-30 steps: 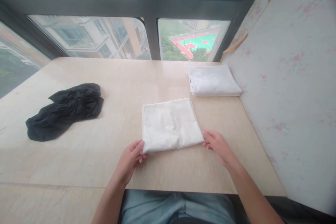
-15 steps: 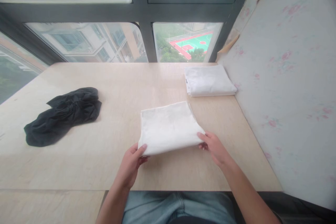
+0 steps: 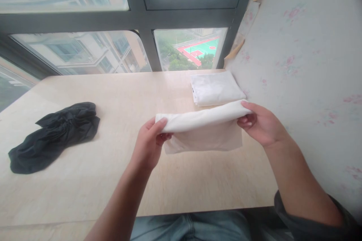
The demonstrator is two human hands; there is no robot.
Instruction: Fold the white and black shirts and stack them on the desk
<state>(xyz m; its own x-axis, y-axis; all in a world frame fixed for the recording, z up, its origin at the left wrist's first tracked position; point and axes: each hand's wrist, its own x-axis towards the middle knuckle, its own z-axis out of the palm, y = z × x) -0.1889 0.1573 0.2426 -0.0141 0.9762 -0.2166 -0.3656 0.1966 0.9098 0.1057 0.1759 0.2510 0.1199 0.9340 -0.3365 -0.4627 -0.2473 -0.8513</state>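
A folded white cloth (image 3: 203, 120) is held up over the wooden table, its lower part hanging toward me. My left hand (image 3: 152, 139) pinches its left end, thumb on top and fingers underneath. At the right end my right hand (image 3: 260, 122) grips it the same way. Just beyond the held cloth, a folded white fabric bundle (image 3: 216, 87) lies on the table by the wall. Off to the left rests a crumpled black cloth (image 3: 55, 135), apart from both hands.
The pale wooden table (image 3: 127, 94) reaches back to a dark window frame (image 3: 141, 19). A wall with flowered paper (image 3: 305, 64) borders the right side, its paper peeling near the window. My jeans (image 3: 192, 229) show below the table's front edge.
Both hands have lifted the white cloth off the table and carried it forward and to the right, toward the folded bundle. Its near part now hangs down. The view has shifted slightly.
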